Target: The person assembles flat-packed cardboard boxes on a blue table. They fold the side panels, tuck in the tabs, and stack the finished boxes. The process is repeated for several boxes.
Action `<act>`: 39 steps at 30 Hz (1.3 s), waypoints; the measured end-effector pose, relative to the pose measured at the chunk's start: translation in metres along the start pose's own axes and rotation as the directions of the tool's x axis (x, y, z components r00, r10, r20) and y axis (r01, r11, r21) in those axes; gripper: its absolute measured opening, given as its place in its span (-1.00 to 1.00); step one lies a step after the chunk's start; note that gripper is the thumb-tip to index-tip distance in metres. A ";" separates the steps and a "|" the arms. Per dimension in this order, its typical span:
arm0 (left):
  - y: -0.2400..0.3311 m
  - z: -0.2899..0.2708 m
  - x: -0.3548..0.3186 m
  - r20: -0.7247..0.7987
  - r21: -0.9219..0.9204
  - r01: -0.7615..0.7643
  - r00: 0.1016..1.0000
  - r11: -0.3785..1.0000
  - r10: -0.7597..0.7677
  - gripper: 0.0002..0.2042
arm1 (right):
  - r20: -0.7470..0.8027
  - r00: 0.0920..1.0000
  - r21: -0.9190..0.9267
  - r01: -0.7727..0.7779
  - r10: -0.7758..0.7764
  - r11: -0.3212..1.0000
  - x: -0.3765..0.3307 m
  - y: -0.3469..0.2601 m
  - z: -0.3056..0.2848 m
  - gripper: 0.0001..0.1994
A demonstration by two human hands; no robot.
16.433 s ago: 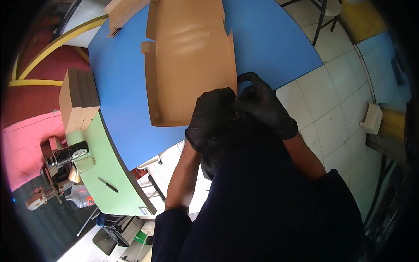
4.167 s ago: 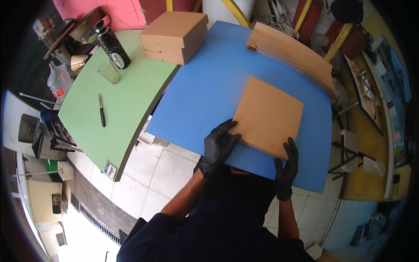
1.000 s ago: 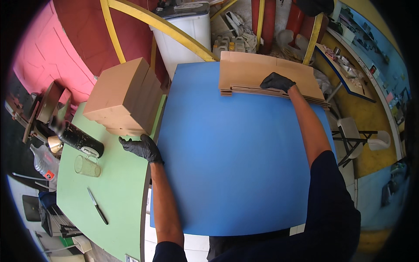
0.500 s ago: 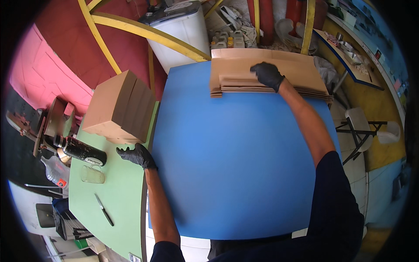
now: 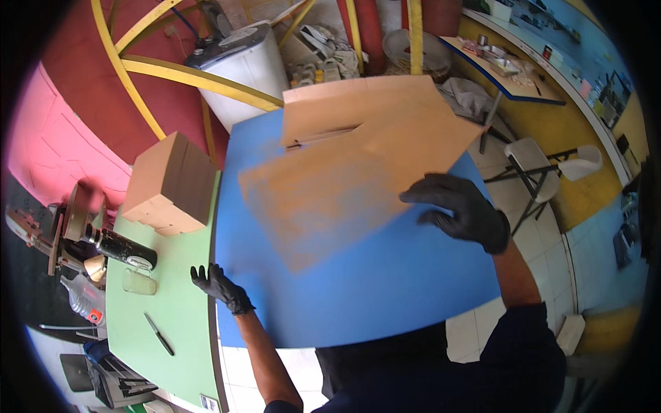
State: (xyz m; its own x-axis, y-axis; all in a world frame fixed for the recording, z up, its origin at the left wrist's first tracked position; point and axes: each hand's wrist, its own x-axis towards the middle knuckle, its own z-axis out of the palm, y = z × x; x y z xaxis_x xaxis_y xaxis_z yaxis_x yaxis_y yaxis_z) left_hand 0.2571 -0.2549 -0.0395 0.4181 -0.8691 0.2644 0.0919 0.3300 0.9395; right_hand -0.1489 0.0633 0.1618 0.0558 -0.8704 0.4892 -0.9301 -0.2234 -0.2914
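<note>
A flat cardboard sheet (image 5: 323, 199), smeared by motion, lies slantwise over the blue table (image 5: 385, 296). Its far part overlaps a stack of flat cardboard (image 5: 344, 103) at the table's back. My right hand (image 5: 465, 210), in a black glove, hovers at the sheet's near right edge. Its thumb and fingers are apart, and the fingertips overlap the edge; I see no firm grip. My left hand (image 5: 222, 288), gloved too, hangs empty over the seam between the blue and green tables with its fingers spread. Beyond it a folded cardboard box (image 5: 169, 186) stands on the green table.
On the green table (image 5: 179, 255) lie a knife (image 5: 159, 334), a glass mug (image 5: 140, 281) and a black bottle (image 5: 122, 248). Yellow metal bars (image 5: 200, 81) and a white appliance (image 5: 244, 65) stand behind. A folding chair (image 5: 533, 168) is at the right.
My right hand has come back from the stack toward me, and a cardboard sheet has slid off it over the blue table. My left hand has moved slightly nearer. The view has shifted.
</note>
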 end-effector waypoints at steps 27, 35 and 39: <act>0.203 0.168 -0.073 0.892 -0.242 -0.132 0.361 0.961 0.274 -0.29 | -0.489 0.846 0.509 0.077 0.215 0.857 0.022 0.049 -0.066 -0.72; 0.309 0.149 -0.105 0.844 -0.170 -0.206 0.474 0.964 0.251 -0.69 | -0.572 0.766 -0.532 -0.074 -0.294 0.844 0.037 -0.051 -0.108 -0.69; 0.325 0.134 -0.114 0.831 -0.312 -0.142 0.438 0.939 0.343 -0.67 | -0.533 0.823 -0.331 0.012 -0.197 0.943 0.051 -0.077 -0.095 -0.69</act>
State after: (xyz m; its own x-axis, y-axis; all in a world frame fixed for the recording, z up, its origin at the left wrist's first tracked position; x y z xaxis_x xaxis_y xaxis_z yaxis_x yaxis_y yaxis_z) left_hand 0.1182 -0.0982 0.2645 -0.5363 -0.5740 0.6188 0.3090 0.5488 0.7768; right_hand -0.1090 0.0781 0.2868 0.0359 -0.4381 0.8982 -0.9971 -0.0756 0.0030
